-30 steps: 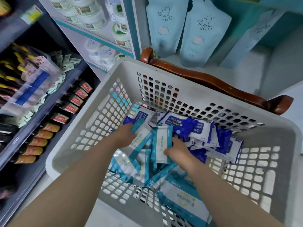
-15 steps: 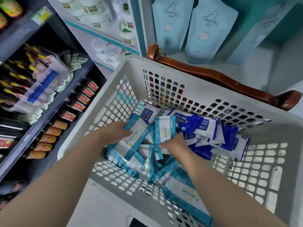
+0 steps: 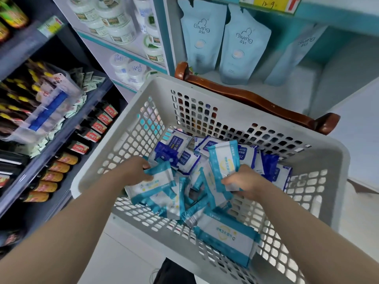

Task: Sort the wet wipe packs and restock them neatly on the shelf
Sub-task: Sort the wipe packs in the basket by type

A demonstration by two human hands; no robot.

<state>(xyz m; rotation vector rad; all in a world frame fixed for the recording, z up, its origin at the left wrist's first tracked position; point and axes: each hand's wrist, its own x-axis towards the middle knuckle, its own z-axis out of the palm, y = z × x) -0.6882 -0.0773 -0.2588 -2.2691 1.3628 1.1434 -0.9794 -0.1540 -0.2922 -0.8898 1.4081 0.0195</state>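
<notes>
Wet wipe packs (image 3: 168, 193) heaped in basket (image 3: 207, 89), some half-hidden under gripping hands (image 3: 135, 171) (image 3: 244, 181)

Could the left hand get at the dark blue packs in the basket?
Probably yes: the dark blue packs lie uncovered just beyond the left hand, though it grips a teal pack.
</notes>
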